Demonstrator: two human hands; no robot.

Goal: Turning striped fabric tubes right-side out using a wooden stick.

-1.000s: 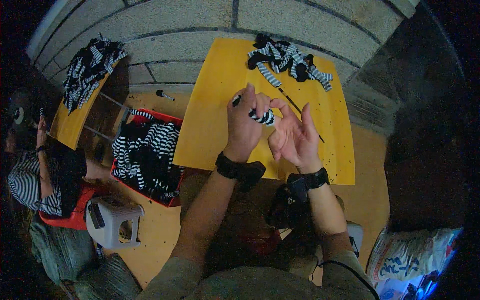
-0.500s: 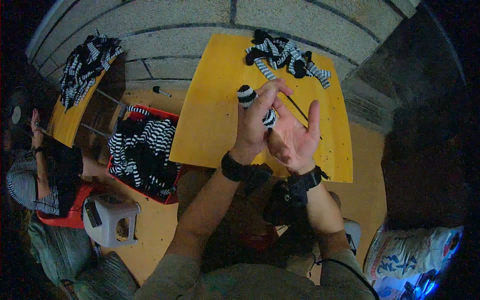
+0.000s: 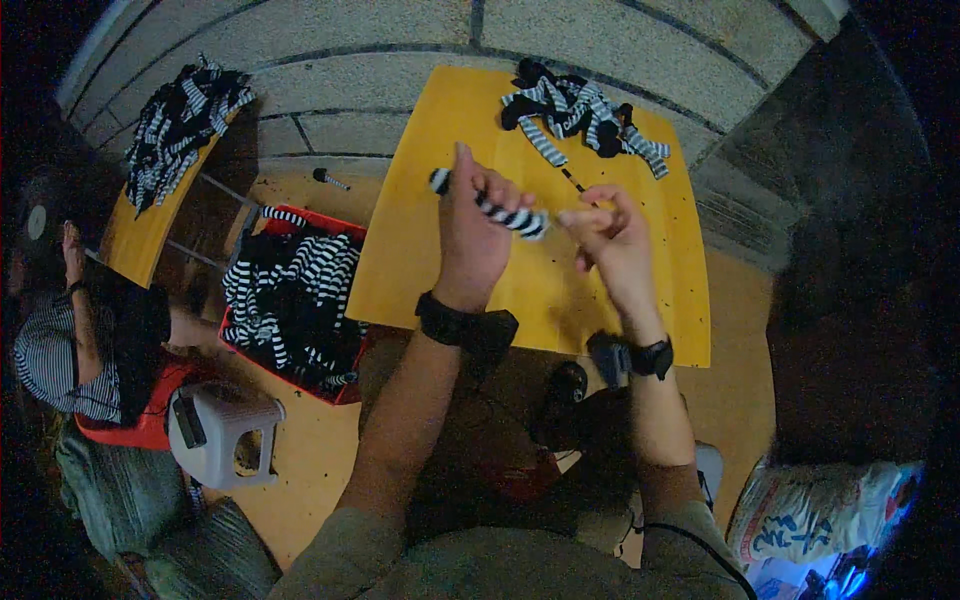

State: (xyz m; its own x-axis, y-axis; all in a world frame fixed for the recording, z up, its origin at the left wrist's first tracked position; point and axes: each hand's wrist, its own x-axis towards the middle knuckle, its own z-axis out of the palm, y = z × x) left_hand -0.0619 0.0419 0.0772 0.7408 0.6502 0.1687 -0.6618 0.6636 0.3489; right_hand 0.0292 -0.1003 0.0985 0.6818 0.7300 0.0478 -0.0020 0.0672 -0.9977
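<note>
My left hand (image 3: pixel 475 235) is closed around a narrow black-and-white striped knitted tube (image 3: pixel 515 220), its thumb pointing up. One end of the tube shows left of the thumb, and the other end points toward my right hand (image 3: pixel 622 255). That hand hovers over the yellow table (image 3: pixel 410 260), apart from the tube, fingers bent, spread and slightly blurred. Beyond its fingers a thin dark stick (image 3: pixel 572 179) shows in part; the hand hides the rest. At the table's far side lies a loose pile of striped knitted pieces (image 3: pixel 585 115).
Left of the table, a red crate (image 3: pixel 290 385) holds many striped knits. Another pile (image 3: pixel 185 130) covers a second yellow table (image 3: pixel 135 240). A co-worker in a striped top (image 3: pixel 60 350) sits left, near a pale plastic stool (image 3: pixel 225 430). A white sack (image 3: pixel 820 515) stands at lower right.
My hands have separated: the left moved slightly left with the striped tube, the right moved right and its fingers bent. More of the tube now shows.
</note>
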